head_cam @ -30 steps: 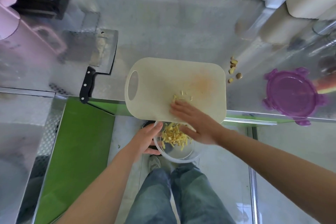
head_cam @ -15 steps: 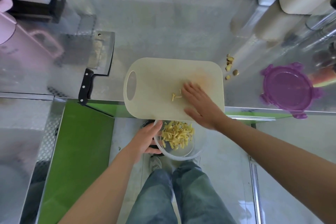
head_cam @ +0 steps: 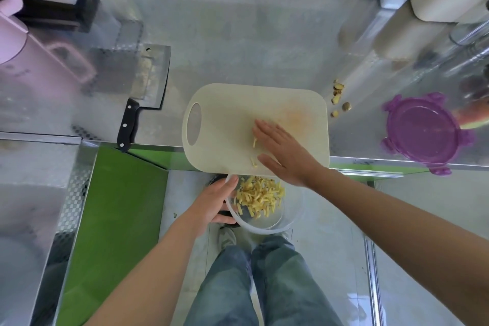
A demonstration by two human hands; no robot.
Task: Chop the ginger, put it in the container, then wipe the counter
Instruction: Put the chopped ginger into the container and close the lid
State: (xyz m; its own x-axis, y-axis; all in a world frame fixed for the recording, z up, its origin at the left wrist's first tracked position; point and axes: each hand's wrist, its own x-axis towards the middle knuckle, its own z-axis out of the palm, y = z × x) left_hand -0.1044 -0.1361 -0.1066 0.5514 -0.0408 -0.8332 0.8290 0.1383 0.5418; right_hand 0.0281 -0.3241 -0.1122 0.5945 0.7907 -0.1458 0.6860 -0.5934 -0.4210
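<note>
**A:** How many things do you count?

**B:** One cutting board point(head_cam: 238, 124), one clear container point(head_cam: 289, 221), one purple lid point(head_cam: 423, 132), one cleaver point(head_cam: 149, 79), and two hands: the left hand point(head_cam: 211, 201) and the right hand point(head_cam: 285, 151).

**A:** Where is the ginger?

**B:** Most of the chopped ginger point(head_cam: 259, 196) lies in the container, just below the board's near edge. Two small groups of strips point(head_cam: 254, 141) lie on the board, just beside the right hand. About five offcuts point(head_cam: 338, 95) lie on the table point(head_cam: 238, 42), just right of the board.

**A:** And the hands?

**B:** The left hand grips the container's left rim. The right hand lies flat on the board, fingers straight, and holds nothing.

**A:** What is around?

**B:** The cleaver lies flat, left of the board. The lid lies well to the right of the board. The board's near edge hangs over the table and hides part of the container's rim.
</note>
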